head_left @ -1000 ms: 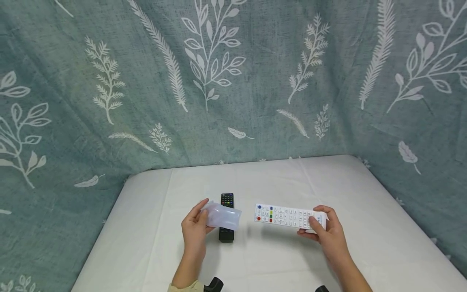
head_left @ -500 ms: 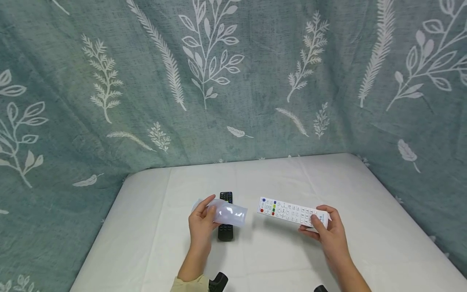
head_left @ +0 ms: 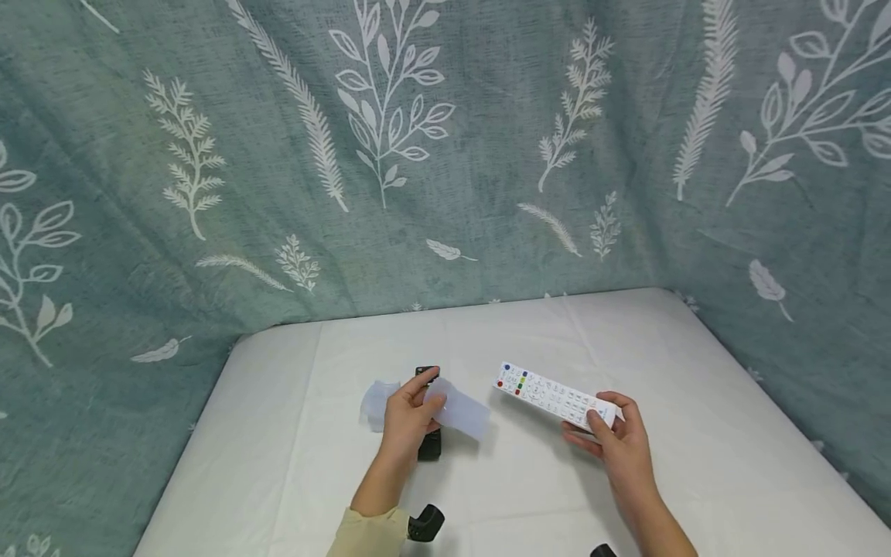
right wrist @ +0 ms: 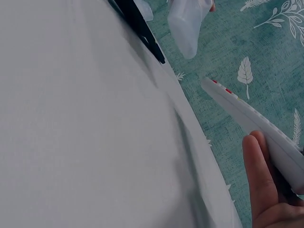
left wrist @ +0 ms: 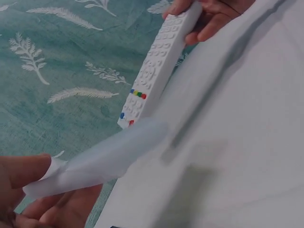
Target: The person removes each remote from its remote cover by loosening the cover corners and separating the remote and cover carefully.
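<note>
My left hand (head_left: 409,416) pinches a soft translucent plastic sleeve (head_left: 465,411) between thumb and fingers. One end of it points right, the other sticks out left behind the hand. In the left wrist view the sleeve (left wrist: 104,159) looks flattish, its free end near the remote's tip. My right hand (head_left: 619,442) grips a white remote control (head_left: 546,391) by its lower end, thumb on the button face. Its far end, with coloured buttons, points up and left toward the sleeve. Beneath my left hand a black remote control (head_left: 430,446) lies on the table, mostly hidden.
A white cloth covers the table (head_left: 543,503). Behind and beside it hangs a green curtain (head_left: 487,155) with white leaf prints. A black wrist device (head_left: 426,524) shows at my left sleeve cuff (head_left: 369,534).
My left hand has moved right with the sleeve, now over the black remote, and the sleeve's right end has tipped down. The white remote has tilted, its far end rising.
</note>
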The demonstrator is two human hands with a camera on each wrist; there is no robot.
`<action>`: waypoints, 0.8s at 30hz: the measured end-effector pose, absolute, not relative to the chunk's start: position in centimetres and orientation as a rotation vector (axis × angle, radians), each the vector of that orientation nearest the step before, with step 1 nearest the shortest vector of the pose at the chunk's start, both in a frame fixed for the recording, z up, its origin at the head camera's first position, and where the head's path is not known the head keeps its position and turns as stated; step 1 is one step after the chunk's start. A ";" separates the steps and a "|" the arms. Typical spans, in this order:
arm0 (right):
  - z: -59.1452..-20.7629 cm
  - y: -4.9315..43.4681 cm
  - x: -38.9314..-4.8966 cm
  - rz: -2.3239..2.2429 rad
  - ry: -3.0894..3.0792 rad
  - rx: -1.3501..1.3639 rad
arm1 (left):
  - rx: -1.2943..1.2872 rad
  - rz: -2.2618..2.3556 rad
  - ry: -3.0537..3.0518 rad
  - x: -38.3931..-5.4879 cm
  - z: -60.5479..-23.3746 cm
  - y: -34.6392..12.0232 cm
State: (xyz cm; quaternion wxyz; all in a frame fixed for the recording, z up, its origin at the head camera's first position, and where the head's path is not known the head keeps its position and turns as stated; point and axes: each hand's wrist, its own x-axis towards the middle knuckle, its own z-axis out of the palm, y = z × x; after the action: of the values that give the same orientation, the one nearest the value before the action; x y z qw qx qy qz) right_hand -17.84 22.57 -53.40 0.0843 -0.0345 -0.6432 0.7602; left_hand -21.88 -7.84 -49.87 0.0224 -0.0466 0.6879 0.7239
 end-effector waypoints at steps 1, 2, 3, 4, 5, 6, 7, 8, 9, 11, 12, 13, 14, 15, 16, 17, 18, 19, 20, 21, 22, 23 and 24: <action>-53.4 22.4 -17.9 2.275 -1.910 -0.116 | -0.117 2.221 2.134 -22.0 -50.0 -7.6; -53.3 22.2 -17.9 2.284 -1.899 -0.132 | -0.099 2.204 2.136 -22.2 -50.1 -7.4; -53.3 22.1 -17.9 2.286 -1.896 -0.153 | -0.086 2.191 2.140 -22.3 -50.1 -7.2; -53.2 21.9 -17.9 2.289 -1.892 -0.176 | -0.076 2.181 2.142 -22.4 -50.2 -6.9; -53.2 21.8 -17.9 2.288 -1.893 -0.203 | -0.069 2.174 2.141 -22.5 -50.2 -6.7; -53.2 21.7 -17.9 2.287 -1.892 -0.225 | -0.067 2.171 2.139 -22.6 -50.3 -6.5; -53.1 21.6 -18.0 2.286 -1.892 -0.247 | -0.064 2.167 2.138 -22.8 -50.4 -6.3; -53.1 21.6 -18.0 2.283 -1.895 -0.265 | -0.065 2.162 2.135 -22.9 -50.3 -6.1; -53.1 21.5 -18.0 2.281 -1.899 -0.282 | -0.059 2.159 2.135 -23.0 -50.4 -6.0; -53.2 21.4 -18.0 2.282 -1.903 -0.303 | -0.061 2.141 2.139 -23.4 -50.5 -5.7; -53.2 21.4 -17.9 2.287 -1.898 -0.305 | -0.059 2.130 2.143 -23.5 -50.6 -5.7; -53.3 21.4 -17.9 2.290 -1.901 -0.310 | -0.052 2.110 2.156 -23.7 -50.6 -5.6; -53.3 21.3 -17.9 2.292 -1.903 -0.309 | -0.044 2.093 2.163 -23.8 -50.7 -5.5; -53.4 21.3 -17.9 2.295 -1.905 -0.312 | -0.029 2.074 2.176 -23.9 -50.8 -5.4; -53.4 21.3 -17.9 2.295 -1.909 -0.313 | -0.020 2.056 2.187 -24.0 -50.8 -5.4; -53.5 21.3 -17.9 2.302 -1.906 -0.314 | -0.011 2.038 2.200 -24.1 -50.8 -5.3; -53.6 21.3 -17.9 2.306 -1.906 -0.316 | -0.001 2.024 2.208 -24.1 -50.8 -5.2; -53.6 21.3 -17.9 2.307 -1.908 -0.317 | 0.005 2.007 2.221 -24.3 -50.8 -5.0; -53.6 21.3 -17.9 2.309 -1.907 -0.318 | 0.011 1.993 2.232 -24.4 -50.8 -4.9; -53.6 21.3 -17.9 2.310 -1.907 -0.322 | 0.018 1.978 2.247 -24.6 -50.9 -4.8; -53.7 21.3 -17.9 2.310 -1.910 -0.323 | 0.020 1.966 2.255 -24.7 -50.8 -4.7; -53.7 21.3 -17.9 2.312 -1.909 -0.325 | 0.025 1.953 2.265 -24.9 -50.8 -4.6; -53.7 21.3 -17.9 2.309 -1.911 -0.328 | 0.032 1.944 2.269 -25.2 -50.8 -4.5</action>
State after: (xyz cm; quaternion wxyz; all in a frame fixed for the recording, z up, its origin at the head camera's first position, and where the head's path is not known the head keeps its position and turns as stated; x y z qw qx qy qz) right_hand -17.94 21.30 -53.71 0.0630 -0.1086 -0.6326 0.7642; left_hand -25.15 -4.49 -50.82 0.0766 0.0106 0.7570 0.6488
